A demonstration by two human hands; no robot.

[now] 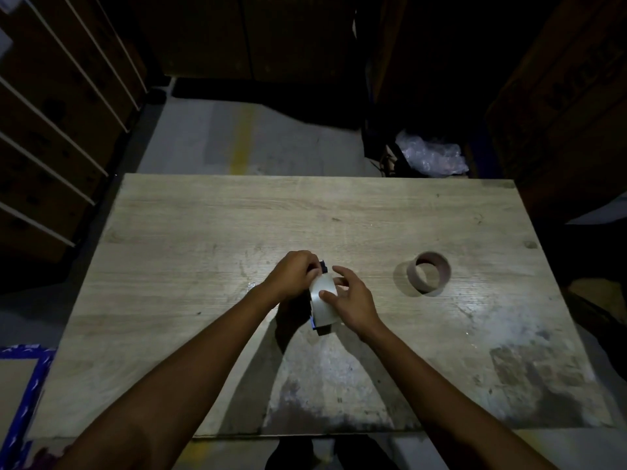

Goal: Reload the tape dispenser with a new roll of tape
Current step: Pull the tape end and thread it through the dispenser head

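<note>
At the middle of the wooden table stands a blue tape dispenser with a pale roll of clear tape in it. My left hand is closed on the dispenser's far end, where a dark blue part shows past my fingers. My right hand rests on the roll with thumb and fingertips touching its curved face. An empty brown cardboard core lies by itself to the right, about two hand widths away.
Stacked cardboard boxes with white straps stand at the left. A dark bin with crumpled plastic wrap sits beyond the table's far right corner. A box edged in blue tape lies on the floor at the lower left.
</note>
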